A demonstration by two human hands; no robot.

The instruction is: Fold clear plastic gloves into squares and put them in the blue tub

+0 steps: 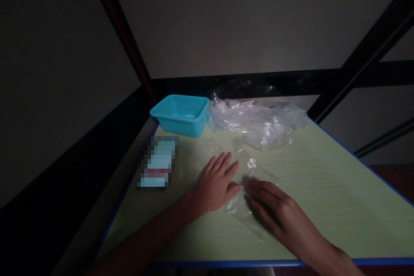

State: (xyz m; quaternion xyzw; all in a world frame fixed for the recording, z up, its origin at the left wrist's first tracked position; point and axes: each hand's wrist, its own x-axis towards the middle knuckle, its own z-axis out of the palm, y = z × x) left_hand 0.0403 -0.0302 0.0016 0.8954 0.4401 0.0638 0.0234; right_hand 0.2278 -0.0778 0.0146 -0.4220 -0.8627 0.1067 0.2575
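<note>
A clear plastic bag (237,207) lies flat on the pale green table (330,198), in front of me. My left hand (218,181) rests palm down on it with the fingers spread. Just to the right, my right hand (273,205) is over the bag's right part, its fingers stretched toward my left thumb and slightly blurred. Neither hand is closed round anything. Part of the bag is hidden under both hands.
A turquoise plastic basket (183,125) stands at the back left. Beside it lies a heap of crumpled clear bags (258,123). A pixelated phone-like object (158,164) is at the left edge. Dark-framed panels rise behind the table.
</note>
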